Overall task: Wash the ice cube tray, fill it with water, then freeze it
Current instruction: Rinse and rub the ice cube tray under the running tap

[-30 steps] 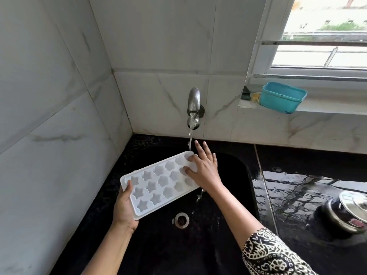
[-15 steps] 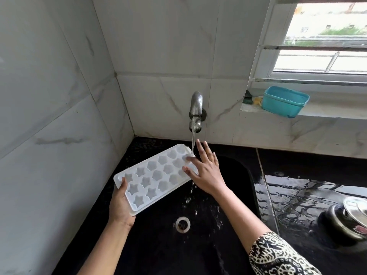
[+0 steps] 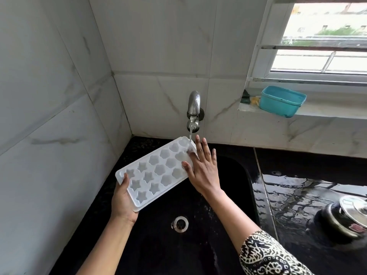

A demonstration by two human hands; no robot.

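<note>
since half a second ago the white ice cube tray has tilted higher over the black sink, its far corner under the tap stream. left hand grips its near end; right hand rests flat, fingers straight, on its far end.

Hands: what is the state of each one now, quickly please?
Left hand: holds the ice cube tray by its near end.
Right hand: open, flat against the tray.
</note>
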